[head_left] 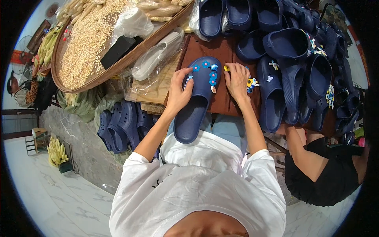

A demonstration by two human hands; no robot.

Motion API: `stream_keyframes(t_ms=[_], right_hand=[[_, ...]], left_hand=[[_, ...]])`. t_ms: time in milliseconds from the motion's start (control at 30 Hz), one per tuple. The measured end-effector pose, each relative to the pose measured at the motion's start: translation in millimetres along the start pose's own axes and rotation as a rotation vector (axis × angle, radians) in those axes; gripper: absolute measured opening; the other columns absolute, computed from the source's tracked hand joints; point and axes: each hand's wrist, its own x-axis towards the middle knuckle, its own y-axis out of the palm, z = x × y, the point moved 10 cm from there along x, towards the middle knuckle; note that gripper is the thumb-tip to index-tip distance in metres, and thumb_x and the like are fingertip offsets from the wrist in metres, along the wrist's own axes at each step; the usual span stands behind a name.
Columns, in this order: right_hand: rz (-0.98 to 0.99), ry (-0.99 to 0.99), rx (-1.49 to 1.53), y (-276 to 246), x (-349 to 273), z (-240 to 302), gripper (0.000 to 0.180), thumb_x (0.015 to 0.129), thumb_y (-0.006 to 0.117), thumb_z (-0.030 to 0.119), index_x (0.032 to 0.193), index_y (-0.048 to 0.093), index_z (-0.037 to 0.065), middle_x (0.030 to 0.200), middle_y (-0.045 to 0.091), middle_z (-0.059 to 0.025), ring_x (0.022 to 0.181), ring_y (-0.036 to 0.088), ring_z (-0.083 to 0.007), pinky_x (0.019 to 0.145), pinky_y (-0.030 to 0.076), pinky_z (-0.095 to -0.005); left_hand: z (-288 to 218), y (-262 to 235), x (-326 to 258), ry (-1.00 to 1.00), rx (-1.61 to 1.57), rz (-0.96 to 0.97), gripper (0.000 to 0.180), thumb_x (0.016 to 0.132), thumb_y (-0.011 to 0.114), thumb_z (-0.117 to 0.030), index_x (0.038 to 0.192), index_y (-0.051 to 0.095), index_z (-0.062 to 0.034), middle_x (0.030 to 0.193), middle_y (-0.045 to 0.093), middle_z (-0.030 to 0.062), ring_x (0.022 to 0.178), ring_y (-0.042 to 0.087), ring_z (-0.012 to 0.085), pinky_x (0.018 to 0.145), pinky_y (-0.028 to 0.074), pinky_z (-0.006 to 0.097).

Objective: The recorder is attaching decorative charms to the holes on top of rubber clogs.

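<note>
A navy blue clog (pixel 201 85) lies in front of me with its toe pointing away. Blue flower charms (pixel 213 75) and other small charms decorate its toe. My left hand (pixel 179 87) is closed around the clog's left side, with a small white and blue charm beside its fingertips. To the right of the clog, my right hand (pixel 237 81) rests on the brown table (pixel 227 102), fingers bent down and close together. A yellow charm (pixel 226 68) lies by its fingertips, and a little pile of colourful charms (pixel 252 83) sits just right of it. Whatever its fingers hold is hidden.
Many navy clogs (pixel 272 94) crowd the table's right and far side. A round tray (pixel 130 57) of corn kernels stands at far left, near a plastic-wrapped white shoe (pixel 156 57). More clogs (pixel 124 124) hang at lower left. Another person (pixel 321 170) sits at right.
</note>
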Motion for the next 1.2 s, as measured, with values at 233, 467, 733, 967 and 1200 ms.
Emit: stream_keyframes(t_ms=[233, 467, 733, 967, 1200], right_hand=[[-0.111, 0.122, 0.119, -36, -11, 11, 0.021, 0.087, 0.067, 0.012, 0.107, 0.062, 0.008, 0.102, 0.059, -0.0114, 0.099, 0.056, -0.0296, 0.091, 0.041, -0.0443], [0.184, 0.518, 0.778, -15, -40, 43, 0.041, 0.083, 0.079, 0.036, 0.087, 0.057, 0.002, 0.074, 0.061, -0.0050, 0.067, 0.059, -0.0128, 0.063, 0.050, -0.0283], [0.245, 0.559, 0.787, 2, -46, 47, 0.041, 0.093, 0.068, 0.040, 0.089, 0.052, 0.002, 0.074, 0.061, -0.0090, 0.064, 0.059, -0.0203, 0.062, 0.049, -0.0357], [0.031, 0.288, 0.470, -24, -39, 74, 0.016, 0.102, 0.046, 0.017, 0.097, 0.043, 0.002, 0.082, 0.059, -0.0243, 0.078, 0.060, -0.0467, 0.066, 0.045, -0.0534], [-0.011, 0.308, 0.489, -22, -41, 72, 0.018, 0.103, 0.042, 0.018, 0.096, 0.044, 0.003, 0.077, 0.057, -0.0241, 0.075, 0.059, -0.0464, 0.064, 0.044, -0.0528]], left_hand=[[28, -1, 12, -0.151, -0.081, 0.081, 0.034, 0.088, 0.060, -0.010, 0.121, 0.062, -0.0060, 0.118, 0.061, 0.0150, 0.110, 0.060, 0.0287, 0.096, 0.046, 0.039], [3, -12, 3, -0.075, 0.149, 0.060, 0.044, 0.089, 0.071, -0.018, 0.128, 0.058, -0.0015, 0.109, 0.063, 0.0070, 0.095, 0.061, 0.0137, 0.085, 0.050, 0.027], [39, -13, -1, -0.352, 0.013, 0.149, 0.055, 0.082, 0.078, -0.034, 0.120, 0.059, -0.0007, 0.085, 0.055, 0.0038, 0.070, 0.051, 0.0114, 0.063, 0.044, 0.026], [19, -15, -1, -0.167, 0.163, 0.088, 0.044, 0.089, 0.070, -0.030, 0.119, 0.057, 0.0003, 0.089, 0.057, 0.0118, 0.076, 0.056, 0.0221, 0.070, 0.047, 0.035], [-9, -15, -1, -0.008, 0.352, 0.023, 0.030, 0.094, 0.064, -0.019, 0.115, 0.063, 0.0017, 0.091, 0.061, 0.0157, 0.077, 0.064, 0.0251, 0.071, 0.051, 0.035]])
